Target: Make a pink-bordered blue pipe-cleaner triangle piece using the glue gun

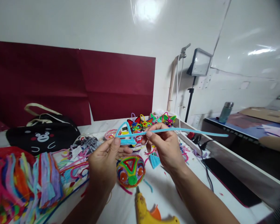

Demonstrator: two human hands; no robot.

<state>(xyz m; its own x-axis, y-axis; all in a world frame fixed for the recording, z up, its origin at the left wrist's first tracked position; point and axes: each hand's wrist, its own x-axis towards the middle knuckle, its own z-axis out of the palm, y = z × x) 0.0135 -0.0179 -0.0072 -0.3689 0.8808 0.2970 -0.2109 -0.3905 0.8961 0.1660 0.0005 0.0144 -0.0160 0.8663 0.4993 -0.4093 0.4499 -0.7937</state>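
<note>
Head-worn view, forward and down, table (165, 199) close

Fuzzy pipe cleaner (196, 131), glossy smooth wall (102, 25), matt paper sheets (119, 84), cloth bag (66, 136), plastic glue gun (142, 207)

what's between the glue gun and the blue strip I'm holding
Between the glue gun and the blue strip, the head view shows a round face ornament and, above it, fingers of your left hand.

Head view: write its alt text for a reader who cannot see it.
A person's left hand holds a blue triangle while the right hand pinches a long blue strip extending from it. Below them, a colorful face and a yellow glue gun lie on a white table, with bundles of bright strips at left.
</note>
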